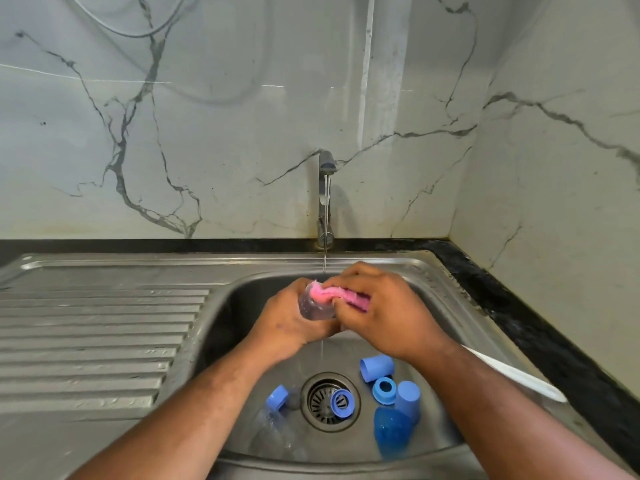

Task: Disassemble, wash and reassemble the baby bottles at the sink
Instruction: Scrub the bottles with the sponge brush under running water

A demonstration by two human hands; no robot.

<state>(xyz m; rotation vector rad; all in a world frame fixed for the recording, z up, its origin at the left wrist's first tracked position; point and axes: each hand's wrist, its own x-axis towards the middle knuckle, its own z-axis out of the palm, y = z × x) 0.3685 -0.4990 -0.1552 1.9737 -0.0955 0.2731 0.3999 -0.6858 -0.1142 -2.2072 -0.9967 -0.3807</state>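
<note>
The steel sink (433, 282) is filling the lower centre of the frame, with water running from the tap (325, 195). At centre, the left hand (287, 327) is gripping a clear bottle (313, 308), and the right hand (384, 313) is pinching a pink sponge (329, 293) against its top. Below the hands, a second clear bottle (273, 434), one blue dome (393, 433), two blue caps (376, 367) and three blue rings (384, 389) are lying around the drain (318, 407).

I see a grey-white marble wall (242, 116) with dark veins meeting a side wall (561, 174) in the right corner, a black stone counter (519, 306) edging below them
</note>
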